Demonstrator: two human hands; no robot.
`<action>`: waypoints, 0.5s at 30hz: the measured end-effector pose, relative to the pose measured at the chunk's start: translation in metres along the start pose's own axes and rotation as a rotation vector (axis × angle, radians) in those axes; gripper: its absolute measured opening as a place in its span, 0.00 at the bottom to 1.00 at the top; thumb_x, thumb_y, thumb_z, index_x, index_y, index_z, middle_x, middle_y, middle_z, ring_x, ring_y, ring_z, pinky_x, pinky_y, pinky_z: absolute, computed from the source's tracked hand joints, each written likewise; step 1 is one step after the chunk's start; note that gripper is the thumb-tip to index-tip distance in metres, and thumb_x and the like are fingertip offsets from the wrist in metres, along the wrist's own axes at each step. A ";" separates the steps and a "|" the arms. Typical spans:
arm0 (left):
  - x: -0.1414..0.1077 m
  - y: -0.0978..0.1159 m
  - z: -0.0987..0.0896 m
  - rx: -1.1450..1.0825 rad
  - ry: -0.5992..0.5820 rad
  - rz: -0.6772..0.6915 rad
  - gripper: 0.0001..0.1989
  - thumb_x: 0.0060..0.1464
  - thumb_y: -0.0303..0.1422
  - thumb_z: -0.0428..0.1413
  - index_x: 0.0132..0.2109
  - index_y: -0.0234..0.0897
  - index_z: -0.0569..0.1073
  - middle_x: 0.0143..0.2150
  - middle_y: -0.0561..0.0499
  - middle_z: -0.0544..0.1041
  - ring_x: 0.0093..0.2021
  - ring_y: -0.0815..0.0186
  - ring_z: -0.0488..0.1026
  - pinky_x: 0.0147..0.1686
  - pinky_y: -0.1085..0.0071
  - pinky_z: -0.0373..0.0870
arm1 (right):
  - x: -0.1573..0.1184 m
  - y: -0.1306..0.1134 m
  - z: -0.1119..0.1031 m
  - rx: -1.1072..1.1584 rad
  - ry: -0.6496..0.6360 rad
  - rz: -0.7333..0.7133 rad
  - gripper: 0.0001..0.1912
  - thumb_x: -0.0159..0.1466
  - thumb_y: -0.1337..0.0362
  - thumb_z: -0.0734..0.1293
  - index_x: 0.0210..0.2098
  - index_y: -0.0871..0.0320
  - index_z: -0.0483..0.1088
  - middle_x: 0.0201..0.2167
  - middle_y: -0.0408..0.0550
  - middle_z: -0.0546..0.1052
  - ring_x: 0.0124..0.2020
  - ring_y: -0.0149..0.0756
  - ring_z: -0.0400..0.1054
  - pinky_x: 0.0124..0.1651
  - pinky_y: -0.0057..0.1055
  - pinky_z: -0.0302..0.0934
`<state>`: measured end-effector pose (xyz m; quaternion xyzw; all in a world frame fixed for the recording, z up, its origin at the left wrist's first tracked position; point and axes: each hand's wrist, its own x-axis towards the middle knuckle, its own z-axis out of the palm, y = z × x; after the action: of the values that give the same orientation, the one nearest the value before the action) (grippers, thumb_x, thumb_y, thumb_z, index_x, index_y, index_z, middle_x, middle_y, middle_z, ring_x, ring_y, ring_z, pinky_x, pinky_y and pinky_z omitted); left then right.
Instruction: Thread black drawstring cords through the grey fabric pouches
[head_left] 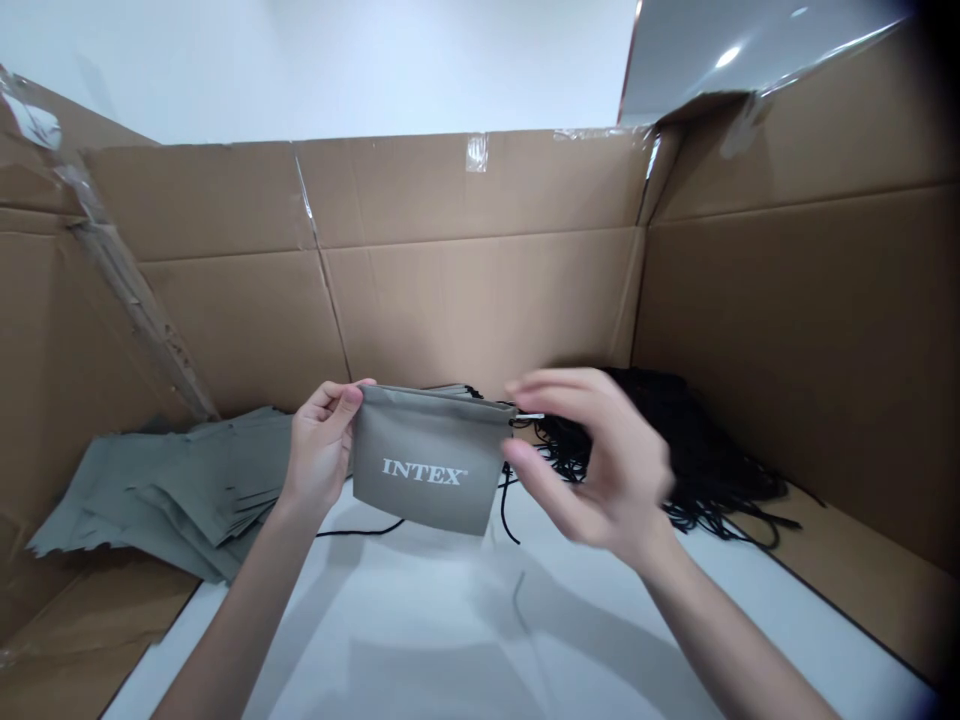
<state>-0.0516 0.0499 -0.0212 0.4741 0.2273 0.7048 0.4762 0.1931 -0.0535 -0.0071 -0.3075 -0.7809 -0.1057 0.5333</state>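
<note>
1. Pinching a grey pouch by its upper-left corner: my left hand.
2. Pouch, above white table: I judge it light, limp; best held by its top hem.
3. My right hand, blurred: thumb and fingers apart beside a silvery pin, apparently holding nothing.

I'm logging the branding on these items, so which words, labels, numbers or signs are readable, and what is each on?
"INTEX": white capitals on the grey pouch held by the left hand.
A tiny mark after the X: too small to read surely.
White patch on the left cardboard wall: no legible text.
</note>
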 end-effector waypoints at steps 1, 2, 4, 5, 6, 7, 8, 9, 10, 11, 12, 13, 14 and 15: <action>0.000 0.001 0.000 0.022 -0.012 0.040 0.18 0.39 0.39 0.74 0.29 0.35 0.74 0.37 0.52 0.83 0.36 0.72 0.77 0.37 0.80 0.71 | 0.004 0.007 0.004 -0.036 -0.038 -0.005 0.12 0.66 0.61 0.66 0.49 0.55 0.70 0.49 0.56 0.76 0.50 0.50 0.71 0.49 0.50 0.68; -0.001 0.001 0.000 0.048 -0.020 0.081 0.17 0.40 0.39 0.73 0.28 0.36 0.74 0.36 0.52 0.83 0.36 0.72 0.77 0.37 0.80 0.71 | 0.006 0.014 0.007 -0.059 -0.112 0.001 0.11 0.67 0.62 0.66 0.49 0.55 0.69 0.51 0.55 0.75 0.51 0.48 0.70 0.50 0.47 0.67; -0.002 0.004 -0.001 0.109 -0.025 0.167 0.17 0.42 0.40 0.72 0.27 0.36 0.74 0.36 0.52 0.83 0.36 0.72 0.77 0.36 0.80 0.70 | 0.007 0.028 0.013 -0.067 -0.254 0.027 0.10 0.68 0.62 0.66 0.49 0.54 0.69 0.53 0.54 0.74 0.52 0.46 0.69 0.50 0.43 0.67; -0.003 0.005 -0.001 0.142 -0.026 0.207 0.17 0.42 0.41 0.72 0.27 0.37 0.74 0.35 0.52 0.83 0.36 0.71 0.77 0.36 0.80 0.69 | 0.006 0.033 0.015 -0.044 -0.298 0.045 0.10 0.68 0.62 0.66 0.49 0.54 0.68 0.54 0.53 0.74 0.52 0.45 0.69 0.50 0.42 0.66; -0.005 0.006 -0.001 0.171 -0.027 0.243 0.17 0.43 0.42 0.72 0.27 0.37 0.74 0.35 0.52 0.83 0.36 0.71 0.77 0.36 0.80 0.69 | 0.005 0.037 0.016 -0.006 -0.326 0.070 0.09 0.68 0.62 0.66 0.48 0.54 0.68 0.53 0.52 0.74 0.52 0.44 0.69 0.50 0.40 0.66; -0.006 0.007 -0.001 0.194 -0.032 0.270 0.17 0.43 0.42 0.72 0.27 0.37 0.75 0.34 0.52 0.83 0.36 0.70 0.77 0.36 0.79 0.69 | 0.003 0.040 0.016 0.034 -0.351 0.102 0.09 0.69 0.62 0.66 0.48 0.54 0.68 0.52 0.51 0.74 0.51 0.42 0.69 0.50 0.39 0.65; -0.008 0.008 0.000 0.211 -0.042 0.288 0.17 0.43 0.42 0.72 0.27 0.38 0.75 0.33 0.52 0.83 0.36 0.69 0.77 0.36 0.78 0.69 | 0.001 0.042 0.017 0.071 -0.378 0.140 0.08 0.69 0.62 0.66 0.47 0.53 0.68 0.51 0.50 0.74 0.50 0.41 0.69 0.49 0.37 0.65; -0.009 0.009 0.000 0.221 -0.053 0.300 0.17 0.43 0.42 0.72 0.27 0.38 0.75 0.32 0.52 0.82 0.36 0.69 0.78 0.36 0.77 0.69 | 0.000 0.044 0.017 0.098 -0.410 0.179 0.08 0.69 0.61 0.66 0.47 0.53 0.68 0.50 0.49 0.75 0.48 0.40 0.69 0.48 0.35 0.64; -0.010 0.010 0.001 0.228 -0.067 0.302 0.17 0.43 0.43 0.72 0.27 0.38 0.75 0.32 0.52 0.82 0.36 0.68 0.78 0.36 0.77 0.69 | -0.001 0.046 0.017 0.114 -0.451 0.211 0.08 0.69 0.60 0.66 0.46 0.53 0.68 0.48 0.48 0.75 0.47 0.39 0.69 0.47 0.34 0.64; -0.011 0.011 0.002 0.236 -0.078 0.299 0.16 0.43 0.42 0.71 0.27 0.38 0.75 0.32 0.53 0.82 0.36 0.68 0.78 0.37 0.77 0.69 | -0.002 0.048 0.017 0.119 -0.499 0.233 0.08 0.69 0.58 0.66 0.45 0.53 0.69 0.45 0.47 0.75 0.44 0.38 0.70 0.45 0.33 0.63; -0.011 0.011 0.002 0.249 -0.084 0.287 0.16 0.44 0.42 0.71 0.27 0.39 0.75 0.32 0.53 0.82 0.36 0.68 0.78 0.37 0.77 0.69 | -0.003 0.051 0.016 0.119 -0.549 0.245 0.08 0.69 0.57 0.66 0.42 0.54 0.70 0.42 0.46 0.75 0.41 0.38 0.69 0.43 0.32 0.62; -0.011 0.012 0.002 0.266 -0.082 0.267 0.15 0.45 0.42 0.71 0.27 0.38 0.75 0.33 0.53 0.82 0.37 0.69 0.78 0.38 0.78 0.69 | -0.004 0.054 0.016 0.124 -0.591 0.251 0.09 0.70 0.56 0.65 0.39 0.55 0.70 0.38 0.45 0.75 0.38 0.37 0.68 0.41 0.31 0.61; -0.010 0.013 0.002 0.281 -0.073 0.236 0.15 0.46 0.41 0.70 0.27 0.38 0.75 0.34 0.53 0.83 0.37 0.70 0.77 0.38 0.79 0.69 | -0.004 0.057 0.015 0.141 -0.622 0.257 0.11 0.70 0.55 0.65 0.36 0.56 0.69 0.35 0.44 0.73 0.36 0.35 0.67 0.39 0.31 0.60; -0.008 0.013 0.001 0.291 -0.060 0.192 0.14 0.47 0.41 0.70 0.28 0.38 0.75 0.35 0.53 0.83 0.37 0.71 0.77 0.38 0.80 0.68 | -0.004 0.059 0.014 0.168 -0.643 0.267 0.12 0.69 0.55 0.65 0.34 0.56 0.69 0.33 0.43 0.72 0.34 0.34 0.65 0.38 0.30 0.59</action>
<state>-0.0561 0.0365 -0.0143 0.5785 0.2664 0.6921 0.3396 0.2188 -0.0013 -0.0265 -0.3796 -0.8677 0.1316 0.2928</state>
